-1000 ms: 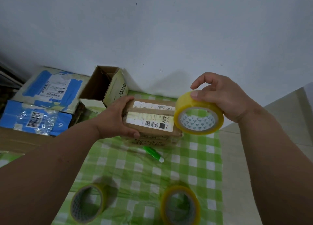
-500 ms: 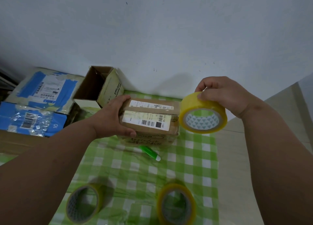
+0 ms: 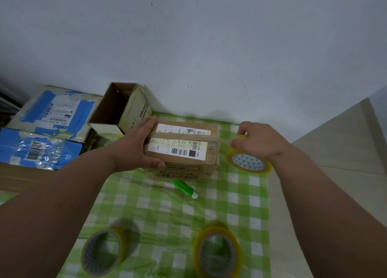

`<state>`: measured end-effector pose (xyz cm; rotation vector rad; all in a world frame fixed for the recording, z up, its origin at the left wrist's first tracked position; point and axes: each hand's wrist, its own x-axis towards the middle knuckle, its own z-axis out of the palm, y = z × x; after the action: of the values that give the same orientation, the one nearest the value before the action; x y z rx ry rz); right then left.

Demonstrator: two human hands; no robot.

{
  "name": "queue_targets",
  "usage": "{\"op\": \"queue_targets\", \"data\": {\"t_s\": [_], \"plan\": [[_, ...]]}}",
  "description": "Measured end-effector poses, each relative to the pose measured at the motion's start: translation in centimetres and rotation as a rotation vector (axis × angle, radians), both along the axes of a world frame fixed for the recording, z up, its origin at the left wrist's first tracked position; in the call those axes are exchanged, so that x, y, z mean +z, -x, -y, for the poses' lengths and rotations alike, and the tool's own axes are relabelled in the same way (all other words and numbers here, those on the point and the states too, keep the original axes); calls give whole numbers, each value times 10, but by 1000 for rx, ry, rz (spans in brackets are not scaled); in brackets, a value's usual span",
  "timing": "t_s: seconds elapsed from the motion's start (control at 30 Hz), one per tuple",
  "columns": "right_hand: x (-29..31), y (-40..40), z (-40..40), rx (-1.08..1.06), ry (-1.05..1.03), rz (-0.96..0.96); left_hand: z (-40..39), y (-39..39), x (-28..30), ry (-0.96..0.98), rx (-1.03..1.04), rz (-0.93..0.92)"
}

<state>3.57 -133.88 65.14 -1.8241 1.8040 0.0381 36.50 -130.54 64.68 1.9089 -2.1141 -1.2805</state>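
Bare cloth [image 3: 167,212] between parcel [image 3: 182,150], pen [image 3: 184,188], rolls [image 3: 217,254]

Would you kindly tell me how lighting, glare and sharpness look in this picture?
Head view: dim, flat light; a soft shadow falls behind the lower-left tape roll; glare spots the plastic-wrapped blue parcel; the right hand and its held tape roll are slightly smeared, while the labelled box in the left hand reads sharper; wide-angle bending bows the edges.
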Motion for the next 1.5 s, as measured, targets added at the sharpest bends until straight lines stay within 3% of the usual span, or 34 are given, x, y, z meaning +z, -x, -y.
{"op": "queue_targets", "data": {"t_s": [0.13, 0.27, 0.5, 0.6, 0.7, 0.8, 1.3, 1.5], "plan": [[-16, -22, -7, -2, -52, -16, 0, 3, 3, -23, -60, 133], [-19, -32, -7, -12, -19, -11, -8, 17, 4, 213, -252, 414], [-21, -35, -12, -25, -17, -35, -17, 42, -5, 228, -246, 449], [-23, -38, -17, -20, -2, -52, -15, 45, -4, 251, -87, 321], [-24, -41, -22, -9, -36, -70, -18, 42, -12, 294, 358, 120], [-24, -43, -27, -20, -15, -41, -16, 36, -16, 129, 639, -130], [11, -35, -51, -214, 26, 284, 35, 37, 54, 247, 685, -392], [12, -46, -73, -191, -43, 361, 39, 37, 54, 216, 620, -353]]}}
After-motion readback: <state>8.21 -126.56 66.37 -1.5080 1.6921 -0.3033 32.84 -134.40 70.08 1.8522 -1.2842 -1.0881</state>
